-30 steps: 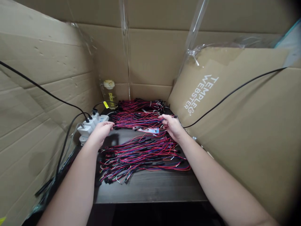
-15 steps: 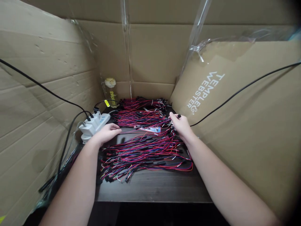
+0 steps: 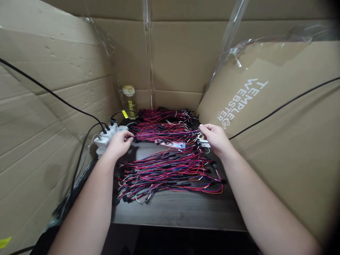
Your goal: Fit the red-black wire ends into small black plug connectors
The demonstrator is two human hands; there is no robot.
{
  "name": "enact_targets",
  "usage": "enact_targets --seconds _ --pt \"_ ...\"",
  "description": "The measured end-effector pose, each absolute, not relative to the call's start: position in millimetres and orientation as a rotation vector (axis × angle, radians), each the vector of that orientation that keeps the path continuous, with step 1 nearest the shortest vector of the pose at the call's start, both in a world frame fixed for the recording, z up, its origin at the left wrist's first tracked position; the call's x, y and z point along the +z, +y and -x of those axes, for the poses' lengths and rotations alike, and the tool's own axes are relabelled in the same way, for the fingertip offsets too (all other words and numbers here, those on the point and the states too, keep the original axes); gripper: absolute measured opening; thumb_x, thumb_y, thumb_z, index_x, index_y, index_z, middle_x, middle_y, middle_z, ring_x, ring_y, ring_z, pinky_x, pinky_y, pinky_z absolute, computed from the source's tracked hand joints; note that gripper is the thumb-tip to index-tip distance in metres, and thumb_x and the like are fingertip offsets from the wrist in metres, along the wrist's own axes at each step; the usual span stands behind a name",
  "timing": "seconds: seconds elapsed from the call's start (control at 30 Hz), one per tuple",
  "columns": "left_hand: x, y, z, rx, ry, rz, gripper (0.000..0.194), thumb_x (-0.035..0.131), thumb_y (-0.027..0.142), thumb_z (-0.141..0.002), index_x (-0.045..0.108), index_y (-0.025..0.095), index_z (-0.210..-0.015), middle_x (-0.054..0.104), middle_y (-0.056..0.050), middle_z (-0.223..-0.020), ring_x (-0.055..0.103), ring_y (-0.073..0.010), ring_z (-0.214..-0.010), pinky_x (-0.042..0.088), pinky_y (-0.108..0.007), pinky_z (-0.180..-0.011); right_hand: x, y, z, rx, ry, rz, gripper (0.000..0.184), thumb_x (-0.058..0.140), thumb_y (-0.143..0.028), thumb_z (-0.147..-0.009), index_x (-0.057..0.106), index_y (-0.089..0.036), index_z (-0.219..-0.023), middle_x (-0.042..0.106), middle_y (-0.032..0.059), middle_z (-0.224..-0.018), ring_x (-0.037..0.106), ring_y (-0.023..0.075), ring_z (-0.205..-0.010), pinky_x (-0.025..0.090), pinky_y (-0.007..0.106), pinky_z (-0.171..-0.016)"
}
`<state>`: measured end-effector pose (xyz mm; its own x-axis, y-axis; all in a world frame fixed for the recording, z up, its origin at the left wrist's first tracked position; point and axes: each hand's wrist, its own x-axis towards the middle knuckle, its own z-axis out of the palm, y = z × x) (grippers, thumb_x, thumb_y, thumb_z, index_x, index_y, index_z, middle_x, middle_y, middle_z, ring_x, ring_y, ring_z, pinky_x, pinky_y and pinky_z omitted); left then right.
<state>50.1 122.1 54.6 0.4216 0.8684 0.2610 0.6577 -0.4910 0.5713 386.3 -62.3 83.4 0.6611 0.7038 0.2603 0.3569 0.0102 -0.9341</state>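
Observation:
A thin red-and-blue wire harness (image 3: 170, 133) stretches across the far wires, pinched at its two ends. My left hand (image 3: 120, 144) is closed on its left end, beside the white power strip. At the other end my right hand (image 3: 214, 138) is closed, with thumb and forefinger pressed together on the wires. Below the harness lies a small packet with a blue and red label (image 3: 172, 144). Nearer to me, a broad pile of red, blue and black wire harnesses (image 3: 167, 173) is spread across the dark table (image 3: 175, 210).
More wire bundles (image 3: 164, 116) lie at the back. A white power strip (image 3: 106, 137) with black plugs stands at the left, and a bottle with a yellow lid (image 3: 129, 101) stands in the back corner. Cardboard walls (image 3: 175, 53) enclose the table; a black cable (image 3: 281, 106) hangs at the right.
My left hand has moved slightly up and its fingers have closed on the harness end. My right hand has shifted right, drawing the harness straighter. The view has shifted a little.

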Motion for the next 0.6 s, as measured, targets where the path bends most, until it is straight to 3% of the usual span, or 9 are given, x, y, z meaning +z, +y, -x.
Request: enact_targets --seconds 0.1,0.2,0.33,0.4,0.47,0.53,0.6 --pt "56 128 -55 0.939 1.410 -2.288 0.029 0.057 0.031 -0.088 0.074 0.017 -0.107 0.072 -0.011 -0.107 0.067 -0.0254 -0.095 0.050 -0.035 -0.091 79 -55 -386 0.364 -0.909 1.553 0.054 0.067 -0.072 -0.072 0.063 -0.018 -0.078 0.055 -0.0010 -0.061 0.045 0.0118 -0.054 0.040 0.027 -0.054" --pt "52 139 -65 1.024 1.499 -2.270 0.028 0.058 0.030 -0.088 0.075 0.018 -0.106 0.072 -0.013 -0.111 0.067 -0.0290 -0.104 0.050 -0.038 -0.098 70 -41 -384 0.325 -0.931 1.582 0.051 0.059 -0.067 -0.080 0.066 -0.017 -0.088 0.063 0.0029 -0.070 0.054 0.0141 -0.059 0.047 0.030 -0.060" --pt "44 150 -77 0.925 1.481 -2.285 0.024 0.061 0.020 -0.084 0.077 0.018 -0.101 0.075 -0.014 -0.108 0.069 -0.0308 -0.106 0.052 -0.039 -0.098 55 -28 -383 0.163 -0.988 1.722 0.042 0.061 -0.052 -0.084 0.072 -0.015 -0.101 0.072 0.0111 -0.087 0.064 0.0229 -0.080 0.052 0.042 -0.081" --pt "45 150 -78 0.883 1.465 -2.292 0.031 0.060 0.017 -0.084 0.076 0.017 -0.110 0.076 -0.014 -0.112 0.071 -0.0303 -0.105 0.053 -0.039 -0.097 50 -28 -382 0.047 -1.014 1.808 0.039 0.067 -0.043 -0.082 0.074 -0.014 -0.107 0.072 0.0173 -0.107 0.063 0.0324 -0.106 0.045 0.052 -0.100" --pt "50 146 -77 0.878 1.464 -2.303 0.039 0.057 0.014 -0.084 0.073 0.015 -0.120 0.074 -0.015 -0.120 0.070 -0.0313 -0.110 0.052 -0.040 -0.101 47 -31 -380 -0.056 -1.038 1.873 0.044 0.068 -0.037 -0.081 0.073 -0.014 -0.118 0.063 0.0225 -0.131 0.048 0.0400 -0.131 0.031 0.059 -0.113" --pt "58 137 -76 0.889 1.461 -2.322 0.043 0.055 0.012 -0.084 0.071 0.012 -0.124 0.072 -0.018 -0.124 0.067 -0.0336 -0.116 0.050 -0.042 -0.105 46 -35 -377 -0.123 -1.074 1.901 0.051 0.065 -0.034 -0.083 0.069 -0.012 -0.129 0.051 0.0249 -0.145 0.036 0.0426 -0.141 0.023 0.060 -0.118" --pt "67 128 -77 0.901 1.441 -2.343 0.044 0.054 0.012 -0.085 0.070 0.010 -0.126 0.070 -0.020 -0.125 0.066 -0.0351 -0.118 0.048 -0.043 -0.106 46 -36 -373 -0.151 -1.120 1.895 0.051 0.062 -0.035 -0.086 0.069 -0.011 -0.130 0.047 0.0252 -0.147 0.033 0.0426 -0.142 0.021 0.058 -0.119"
